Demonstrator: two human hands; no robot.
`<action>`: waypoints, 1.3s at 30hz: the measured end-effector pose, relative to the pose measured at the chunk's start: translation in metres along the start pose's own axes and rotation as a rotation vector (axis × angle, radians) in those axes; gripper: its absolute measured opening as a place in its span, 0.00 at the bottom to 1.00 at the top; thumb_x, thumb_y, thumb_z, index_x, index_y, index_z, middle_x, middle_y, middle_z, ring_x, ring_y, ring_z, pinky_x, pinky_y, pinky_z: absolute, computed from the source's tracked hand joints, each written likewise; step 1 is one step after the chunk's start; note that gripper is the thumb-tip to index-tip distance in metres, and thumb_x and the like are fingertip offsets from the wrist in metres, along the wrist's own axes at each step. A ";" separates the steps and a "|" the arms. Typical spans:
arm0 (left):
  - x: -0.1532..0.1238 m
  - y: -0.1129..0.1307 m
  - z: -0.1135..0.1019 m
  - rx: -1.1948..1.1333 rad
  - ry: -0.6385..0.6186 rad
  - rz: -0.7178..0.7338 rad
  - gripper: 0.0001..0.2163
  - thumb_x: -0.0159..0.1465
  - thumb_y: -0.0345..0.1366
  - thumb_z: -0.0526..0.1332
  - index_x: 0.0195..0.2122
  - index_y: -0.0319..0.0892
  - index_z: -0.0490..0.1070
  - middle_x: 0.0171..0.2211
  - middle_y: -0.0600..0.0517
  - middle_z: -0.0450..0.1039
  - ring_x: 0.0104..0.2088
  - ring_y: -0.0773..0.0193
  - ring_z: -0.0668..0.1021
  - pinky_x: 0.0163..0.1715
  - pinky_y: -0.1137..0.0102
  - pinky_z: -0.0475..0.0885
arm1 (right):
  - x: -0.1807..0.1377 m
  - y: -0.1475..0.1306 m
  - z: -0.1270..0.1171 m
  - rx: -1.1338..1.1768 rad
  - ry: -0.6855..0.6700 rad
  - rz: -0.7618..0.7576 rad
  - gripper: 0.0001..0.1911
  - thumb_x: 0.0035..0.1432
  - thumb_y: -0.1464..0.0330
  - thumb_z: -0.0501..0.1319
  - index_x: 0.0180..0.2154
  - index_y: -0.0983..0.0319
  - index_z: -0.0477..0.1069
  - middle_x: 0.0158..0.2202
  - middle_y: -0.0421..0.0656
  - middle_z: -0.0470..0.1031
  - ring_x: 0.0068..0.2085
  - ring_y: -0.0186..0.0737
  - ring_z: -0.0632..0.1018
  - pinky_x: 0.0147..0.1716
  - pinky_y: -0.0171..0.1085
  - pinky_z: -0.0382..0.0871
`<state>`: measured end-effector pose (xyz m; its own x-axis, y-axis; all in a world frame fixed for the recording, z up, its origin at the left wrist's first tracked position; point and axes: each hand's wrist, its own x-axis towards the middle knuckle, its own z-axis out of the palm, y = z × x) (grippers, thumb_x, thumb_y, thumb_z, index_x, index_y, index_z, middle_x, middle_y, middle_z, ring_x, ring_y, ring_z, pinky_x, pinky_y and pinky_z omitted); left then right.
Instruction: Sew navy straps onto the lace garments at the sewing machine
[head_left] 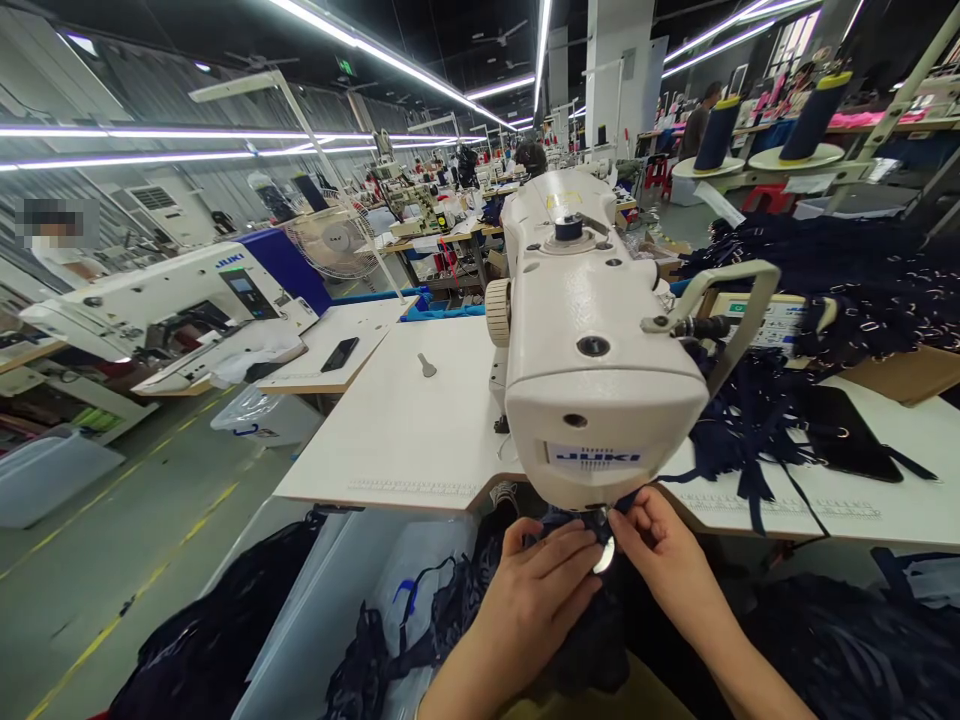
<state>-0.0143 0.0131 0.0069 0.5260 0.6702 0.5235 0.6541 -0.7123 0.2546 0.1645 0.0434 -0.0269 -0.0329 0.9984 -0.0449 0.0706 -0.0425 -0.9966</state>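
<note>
A white JUKI sewing machine (592, 385) stands in front of me, its head hiding most of the needle area. Just below its end, my left hand (544, 580) is closed with fingers together on a dark navy garment (600, 640), which hangs down over my lap. My right hand (664, 545) pinches a navy strap (626, 503) close to the needle, thumb against forefinger. Between the fingertips of both hands shines a small bright lit spot (604, 556). The exact stitching point cannot be made out.
Navy straps with metal rings (757, 420) pile up on the right, beside a black phone (851, 432). On the white tabletop (390, 430) lies a small metal piece (427, 366). A plastic bin (315, 600) with dark garments stands lower left. Thread cones (718, 135) rise at back right.
</note>
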 end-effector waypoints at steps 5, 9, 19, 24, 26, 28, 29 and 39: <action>0.000 0.000 -0.001 0.048 -0.054 0.028 0.12 0.72 0.33 0.51 0.51 0.42 0.70 0.49 0.49 0.76 0.52 0.63 0.75 0.51 0.65 0.64 | -0.003 -0.002 0.004 -0.082 0.017 -0.011 0.18 0.58 0.52 0.58 0.28 0.57 0.58 0.22 0.33 0.56 0.24 0.34 0.62 0.24 0.32 0.60; 0.001 -0.001 -0.002 0.066 -0.127 0.034 0.12 0.72 0.32 0.50 0.53 0.42 0.69 0.49 0.48 0.75 0.53 0.62 0.75 0.53 0.62 0.65 | -0.002 0.001 0.003 -0.104 0.012 -0.024 0.18 0.59 0.51 0.57 0.28 0.57 0.57 0.22 0.33 0.57 0.24 0.34 0.63 0.24 0.32 0.62; 0.011 -0.003 -0.009 0.057 -0.216 0.094 0.13 0.73 0.33 0.49 0.55 0.43 0.66 0.51 0.50 0.75 0.56 0.65 0.72 0.56 0.64 0.65 | -0.003 0.001 0.001 -0.037 -0.042 -0.022 0.13 0.62 0.56 0.56 0.32 0.57 0.61 0.26 0.35 0.64 0.28 0.36 0.67 0.27 0.32 0.62; 0.007 0.005 -0.002 0.125 -0.139 0.033 0.12 0.72 0.33 0.50 0.53 0.44 0.68 0.49 0.52 0.76 0.52 0.62 0.75 0.50 0.63 0.65 | 0.012 0.007 -0.009 0.044 -0.176 -0.049 0.13 0.63 0.55 0.56 0.35 0.58 0.65 0.25 0.35 0.62 0.28 0.36 0.67 0.29 0.34 0.64; 0.004 0.009 0.003 0.159 -0.093 -0.010 0.12 0.72 0.34 0.50 0.52 0.45 0.69 0.47 0.52 0.76 0.51 0.62 0.75 0.49 0.63 0.64 | 0.020 0.008 -0.012 0.027 -0.169 -0.068 0.13 0.61 0.55 0.57 0.38 0.58 0.66 0.28 0.37 0.66 0.31 0.38 0.69 0.33 0.35 0.66; 0.002 0.013 0.007 0.191 -0.062 -0.048 0.12 0.72 0.35 0.50 0.52 0.45 0.69 0.46 0.53 0.76 0.51 0.62 0.75 0.48 0.63 0.63 | 0.025 0.008 -0.013 -0.029 -0.143 -0.061 0.13 0.59 0.56 0.59 0.38 0.58 0.67 0.31 0.39 0.70 0.34 0.41 0.72 0.36 0.37 0.67; 0.001 0.013 0.009 0.205 -0.050 -0.061 0.12 0.72 0.35 0.50 0.52 0.45 0.69 0.45 0.53 0.76 0.51 0.62 0.75 0.48 0.64 0.63 | 0.027 0.008 -0.013 -0.068 -0.133 -0.050 0.13 0.58 0.56 0.59 0.37 0.59 0.67 0.31 0.40 0.71 0.34 0.41 0.72 0.36 0.38 0.67; -0.002 0.011 0.013 0.282 0.000 -0.036 0.12 0.72 0.36 0.51 0.53 0.42 0.68 0.46 0.53 0.75 0.53 0.66 0.73 0.49 0.68 0.61 | 0.021 -0.003 -0.008 -0.170 -0.089 0.034 0.14 0.54 0.56 0.58 0.36 0.59 0.65 0.29 0.39 0.69 0.35 0.43 0.74 0.36 0.39 0.68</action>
<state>-0.0007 0.0063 -0.0024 0.5000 0.6940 0.5181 0.7976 -0.6021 0.0369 0.1719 0.0653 -0.0246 -0.1153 0.9891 -0.0917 0.2400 -0.0618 -0.9688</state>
